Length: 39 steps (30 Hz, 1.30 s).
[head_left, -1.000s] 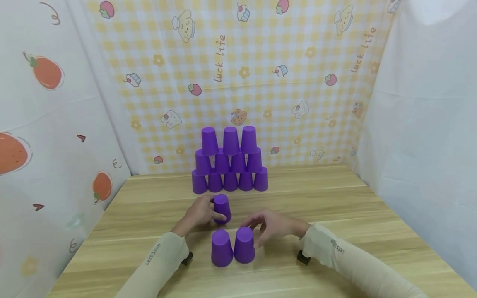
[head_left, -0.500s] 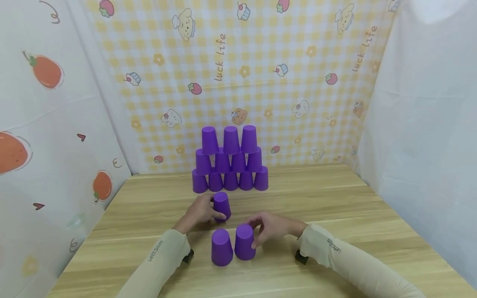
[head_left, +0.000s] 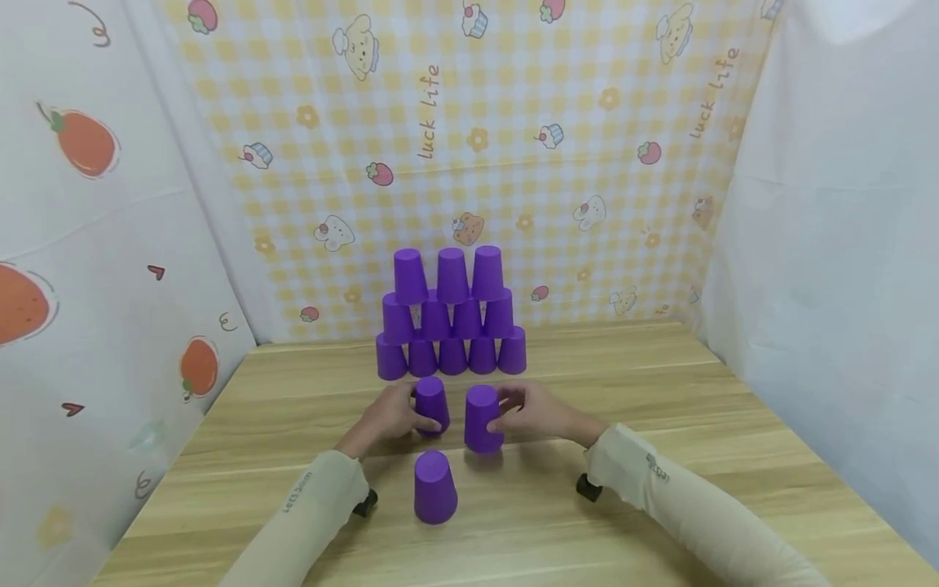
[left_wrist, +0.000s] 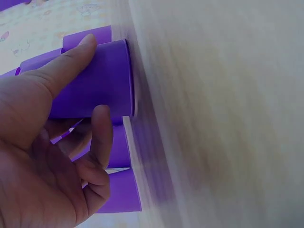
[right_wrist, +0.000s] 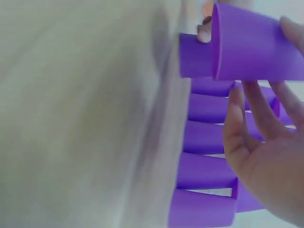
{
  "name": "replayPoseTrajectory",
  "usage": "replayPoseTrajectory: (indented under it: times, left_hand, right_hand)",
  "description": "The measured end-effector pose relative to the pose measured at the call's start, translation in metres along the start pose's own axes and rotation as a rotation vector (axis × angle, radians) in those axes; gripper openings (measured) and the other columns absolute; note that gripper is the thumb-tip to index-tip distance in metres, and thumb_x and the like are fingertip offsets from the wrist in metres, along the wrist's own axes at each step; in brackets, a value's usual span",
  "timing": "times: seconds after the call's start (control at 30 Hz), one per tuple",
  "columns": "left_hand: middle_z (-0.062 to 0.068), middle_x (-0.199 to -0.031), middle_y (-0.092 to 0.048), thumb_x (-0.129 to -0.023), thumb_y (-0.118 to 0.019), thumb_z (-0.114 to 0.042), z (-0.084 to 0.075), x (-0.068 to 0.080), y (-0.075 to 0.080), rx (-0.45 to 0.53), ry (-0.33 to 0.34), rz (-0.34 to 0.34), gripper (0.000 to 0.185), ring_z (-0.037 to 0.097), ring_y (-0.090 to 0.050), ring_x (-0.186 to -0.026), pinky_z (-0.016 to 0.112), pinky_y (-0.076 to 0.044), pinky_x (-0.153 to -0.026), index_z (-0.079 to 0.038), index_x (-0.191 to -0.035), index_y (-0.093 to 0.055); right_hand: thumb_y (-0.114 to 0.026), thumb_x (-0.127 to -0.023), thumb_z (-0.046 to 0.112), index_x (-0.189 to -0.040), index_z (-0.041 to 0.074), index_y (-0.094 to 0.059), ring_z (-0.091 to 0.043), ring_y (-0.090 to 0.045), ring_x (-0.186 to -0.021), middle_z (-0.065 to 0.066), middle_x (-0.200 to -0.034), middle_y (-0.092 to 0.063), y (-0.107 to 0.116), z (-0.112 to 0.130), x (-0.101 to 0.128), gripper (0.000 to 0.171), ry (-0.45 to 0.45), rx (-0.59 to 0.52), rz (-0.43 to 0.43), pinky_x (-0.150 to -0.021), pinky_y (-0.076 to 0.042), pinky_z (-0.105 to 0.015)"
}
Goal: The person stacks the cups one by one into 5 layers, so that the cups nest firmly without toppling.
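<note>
My left hand [head_left: 389, 414] holds an upside-down purple cup [head_left: 431, 399] in front of the stacked cups, with the thumb along its near side. In the left wrist view, that cup's rim [left_wrist: 128, 78] lies close to the tabletop; I cannot tell whether it touches. To the right, my right hand [head_left: 543, 412] grips another upside-down purple cup [head_left: 481, 416] between thumb and fingers. Its rim [right_wrist: 216, 42] hangs above the table in the right wrist view. A third single cup [head_left: 435, 489] stands upside down nearer to me, untouched.
Behind the hands, purple cups [head_left: 452, 359] form a stack of three rows, narrower toward the top, close to the checked back curtain [head_left: 572, 187]. White cloth [head_left: 829, 244] hangs at both sides of the wooden table [head_left: 660, 391].
My right hand has taken hold of the cup beside the near one, lifted it and carried it forward, right of the left hand's cup. The left hand has stayed nearly in place.
</note>
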State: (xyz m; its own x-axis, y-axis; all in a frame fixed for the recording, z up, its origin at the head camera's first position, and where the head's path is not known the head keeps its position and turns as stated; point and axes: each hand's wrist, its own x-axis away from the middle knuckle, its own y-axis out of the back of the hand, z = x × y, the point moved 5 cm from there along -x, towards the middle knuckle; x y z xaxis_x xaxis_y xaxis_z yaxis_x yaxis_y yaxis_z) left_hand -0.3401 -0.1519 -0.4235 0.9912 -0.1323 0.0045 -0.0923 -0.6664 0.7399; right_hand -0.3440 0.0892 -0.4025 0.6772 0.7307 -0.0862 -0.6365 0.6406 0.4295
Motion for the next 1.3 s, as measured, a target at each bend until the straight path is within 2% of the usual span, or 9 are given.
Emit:
replayPoseTrajectory:
  times: [0.17, 0.33, 0.5, 0.67, 0.9, 1.0, 1.17, 1.3]
  left_hand:
    - [0.005, -0.110, -0.071, -0.073, -0.089, -0.031, 0.001, 0.002, 0.008, -0.002, -0.006, -0.021, 0.067, 0.019, -0.066, -0.096, 0.043, -0.054, -0.088, -0.010, -0.130, -0.060]
    - [0.001, -0.101, -0.072, -0.076, -0.087, -0.036, -0.007, 0.004, 0.022, -0.028, -0.005, -0.061, 0.057, 0.019, -0.066, -0.094, 0.046, -0.053, -0.089, -0.008, -0.120, -0.065]
    - [0.012, -0.116, -0.069, -0.078, -0.085, -0.037, -0.022, 0.006, 0.035, -0.043, -0.051, -0.106, 0.067, 0.029, -0.066, -0.107, 0.049, -0.051, -0.095, -0.001, -0.128, -0.059]
    - [0.017, -0.127, -0.063, -0.078, -0.084, -0.039, -0.036, 0.011, 0.045, -0.006, -0.063, -0.141, 0.080, 0.037, -0.060, -0.118, 0.054, -0.049, -0.096, -0.004, -0.140, -0.047]
    - [0.018, -0.122, -0.065, -0.080, -0.081, -0.043, -0.055, 0.017, 0.066, -0.024, -0.059, -0.183, 0.076, 0.032, -0.064, -0.107, 0.050, -0.052, -0.088, -0.002, -0.135, -0.049]
    - [0.019, -0.125, -0.063, -0.082, -0.080, -0.043, -0.063, 0.018, 0.078, 0.007, -0.084, -0.193, 0.077, 0.033, -0.063, -0.109, 0.049, -0.053, -0.087, -0.002, -0.138, -0.047]
    - [0.018, -0.123, -0.064, -0.082, -0.080, -0.038, -0.076, 0.019, 0.091, 0.096, -0.108, -0.218, 0.077, 0.033, -0.065, -0.106, 0.042, -0.057, -0.078, -0.004, -0.142, -0.045]
    - [0.019, -0.123, -0.064, -0.083, -0.080, -0.037, -0.081, 0.017, 0.097, 0.090, -0.112, -0.240, 0.077, 0.034, -0.065, -0.108, 0.045, -0.057, -0.083, -0.003, -0.142, -0.045]
  right_hand:
    - [-0.080, -0.083, 0.015, -0.125, 0.002, -0.063, -0.029, -0.066, -0.101, -0.013, -0.115, -0.069, 0.016, 0.008, -0.004, 0.047, 0.017, 0.025, -0.173, -0.083, -0.057, -0.038]
    - [-0.080, -0.083, 0.017, -0.127, -0.001, -0.061, -0.028, -0.067, -0.098, -0.018, -0.115, -0.068, 0.030, 0.019, -0.006, 0.051, -0.005, 0.026, -0.300, -0.083, -0.057, -0.039]
    - [-0.081, -0.082, 0.024, -0.132, 0.001, -0.058, -0.028, -0.064, -0.102, -0.015, -0.118, -0.067, 0.041, 0.031, -0.007, 0.060, -0.051, 0.039, -0.399, -0.082, -0.057, -0.038]
    - [-0.081, -0.082, 0.029, -0.133, 0.005, -0.059, -0.029, -0.064, -0.103, -0.014, -0.120, -0.066, 0.047, 0.048, -0.008, 0.061, -0.068, 0.031, -0.440, -0.080, -0.057, -0.039]
    - [-0.082, -0.083, 0.029, -0.133, 0.008, -0.060, -0.032, -0.065, -0.108, -0.015, -0.123, -0.065, 0.055, 0.067, -0.014, 0.059, -0.048, 0.017, -0.487, -0.085, -0.057, -0.043]
    - [-0.082, -0.082, 0.030, -0.133, 0.007, -0.060, -0.032, -0.066, -0.106, -0.016, -0.123, -0.065, 0.061, 0.074, -0.019, 0.060, -0.033, 0.024, -0.523, -0.087, -0.056, -0.044]
    - [-0.081, -0.083, 0.028, -0.133, 0.007, -0.061, -0.031, -0.065, -0.102, -0.016, -0.121, -0.066, 0.069, 0.087, -0.028, 0.058, -0.002, 0.016, -0.580, -0.088, -0.055, -0.045]
    - [-0.081, -0.083, 0.029, -0.135, 0.008, -0.060, -0.030, -0.064, -0.107, -0.015, -0.123, -0.065, 0.073, 0.096, -0.034, 0.060, 0.000, 0.004, -0.598, -0.092, -0.053, -0.046]
